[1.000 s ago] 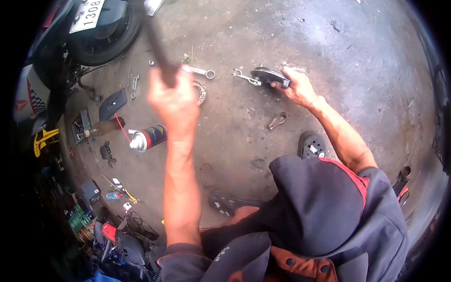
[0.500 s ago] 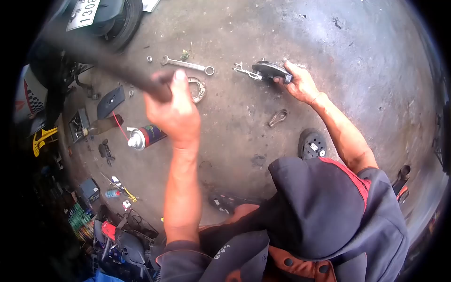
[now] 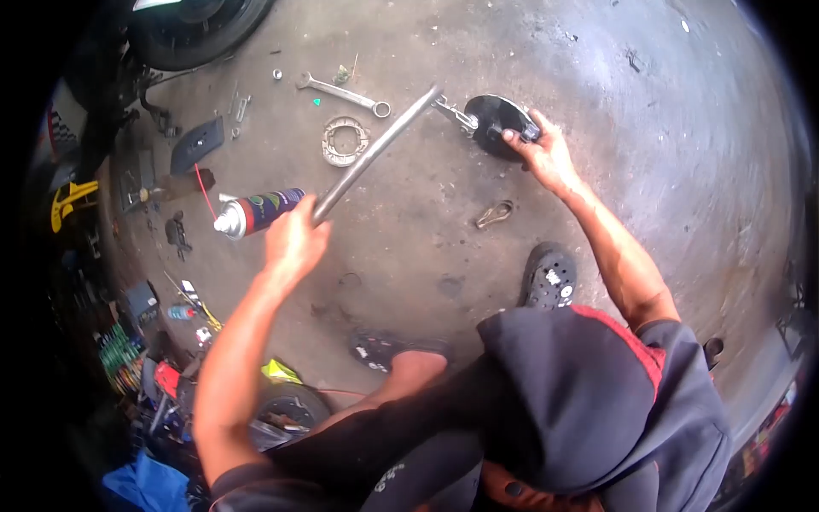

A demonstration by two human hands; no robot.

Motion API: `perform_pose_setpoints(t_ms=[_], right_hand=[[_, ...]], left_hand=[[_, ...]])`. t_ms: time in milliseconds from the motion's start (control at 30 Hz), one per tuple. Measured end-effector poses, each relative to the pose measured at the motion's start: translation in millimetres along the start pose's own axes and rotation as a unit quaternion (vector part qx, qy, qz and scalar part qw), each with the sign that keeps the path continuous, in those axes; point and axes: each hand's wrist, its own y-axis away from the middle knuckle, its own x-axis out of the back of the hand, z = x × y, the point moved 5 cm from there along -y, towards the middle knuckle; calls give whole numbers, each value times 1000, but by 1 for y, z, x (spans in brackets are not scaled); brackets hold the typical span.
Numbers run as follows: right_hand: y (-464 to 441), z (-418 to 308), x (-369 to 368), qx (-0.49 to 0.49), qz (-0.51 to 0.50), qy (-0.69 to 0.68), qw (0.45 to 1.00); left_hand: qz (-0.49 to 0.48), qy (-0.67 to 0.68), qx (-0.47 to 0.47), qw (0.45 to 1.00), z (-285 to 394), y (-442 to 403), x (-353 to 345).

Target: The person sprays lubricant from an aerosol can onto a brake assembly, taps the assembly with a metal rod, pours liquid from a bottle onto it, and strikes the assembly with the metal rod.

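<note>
My left hand (image 3: 294, 239) is wrapped round one end of a long grey metal bar (image 3: 373, 155). The bar slants up and to the right, and its far end overlaps the metal lever (image 3: 454, 114) of a round black brake plate (image 3: 488, 115); whether they touch I cannot tell. My right hand (image 3: 546, 155) grips the plate by its right edge, thumb on the near face, tilting it just over the concrete floor. Left of the bar lie a pair of brake shoes (image 3: 328, 147) forming a ring and a combination wrench (image 3: 341, 92).
A spray can (image 3: 264, 211) with a red straw lies left of my left hand. A small metal part (image 3: 494, 215) rests on the floor near my shoe (image 3: 550, 275). A vehicle wheel (image 3: 192, 38) stands at upper left; assorted tools and parts clutter the left side.
The bar has swung down from the upper left to the lever, with my left hand dropping lower. My right hand has turned the plate so its face shows more.
</note>
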Motion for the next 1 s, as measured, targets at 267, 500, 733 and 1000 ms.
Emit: perform_pose_setpoints(t_ms=[267, 500, 733, 1000], right_hand=[[20, 2, -9, -267, -130, -363, 883], [18, -40, -16, -305, -159, -351, 871], [36, -150, -16, -161, -292, -25, 942], [39, -159, -38, -322, -345, 37, 881]], left_hand=[[-86, -92, 5, 992, -57, 79, -36], [91, 12, -74, 993, -59, 59, -70], [226, 216, -366, 877, 68, 25, 40], [-153, 602, -229, 749, 56, -13, -49]])
